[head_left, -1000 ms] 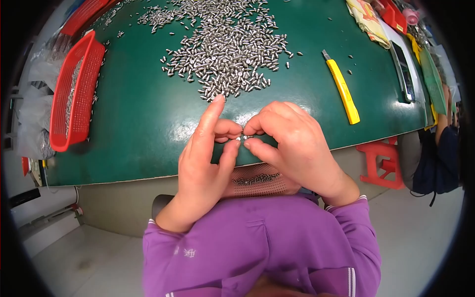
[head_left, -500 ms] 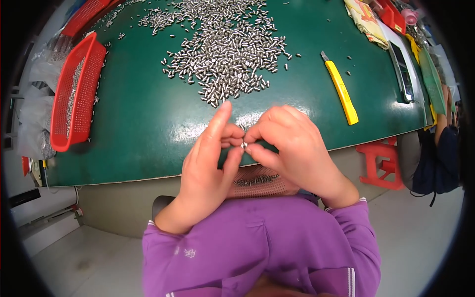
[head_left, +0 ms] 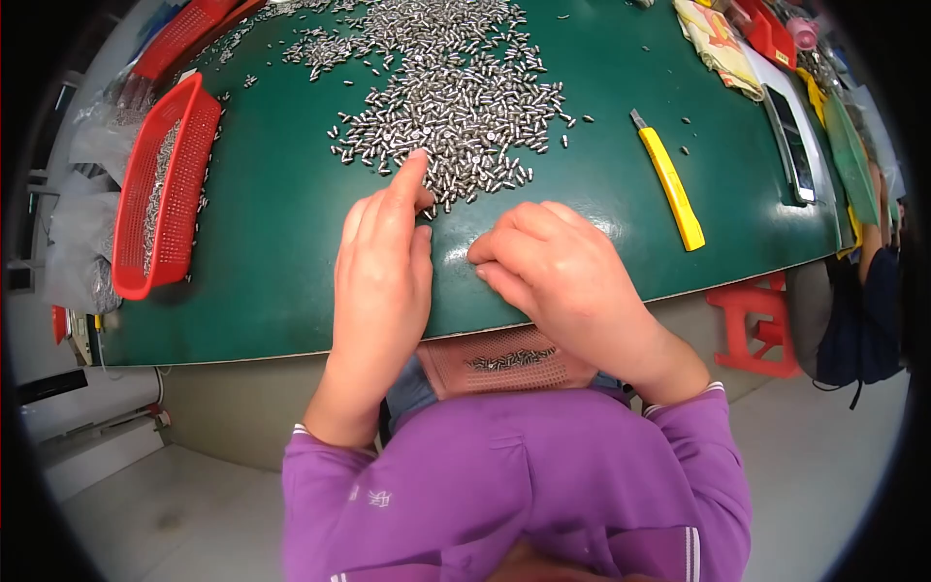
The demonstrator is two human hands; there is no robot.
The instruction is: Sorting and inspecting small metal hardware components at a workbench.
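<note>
A heap of small silvery metal pins (head_left: 465,107), pointed like little bullets, spreads over the green tabletop. At its near edge is my left hand (head_left: 383,252), index finger stretched onto the pins and thumb apart; I see nothing held in it. To the right, just above the table near its front edge, the fingertips of my right hand (head_left: 562,262) are pinched together. Anything between them is hidden. Below both hands, a pink mesh basket (head_left: 446,369) rests at my lap under the table edge, with several similar metal pieces inside.
On the right of the green table (head_left: 281,242) lies a yellow utility knife (head_left: 669,184), blade pointing away. A red basket (head_left: 179,194) of metal pieces stands at left. A phone (head_left: 790,145) and cloth (head_left: 718,48) lie far right; a red stool (head_left: 752,330) stands below.
My hands were together over the table edge, fingertips around a small metal piece. Now they are apart: the left has moved forward to the heap, the right stays pinched nearby.
</note>
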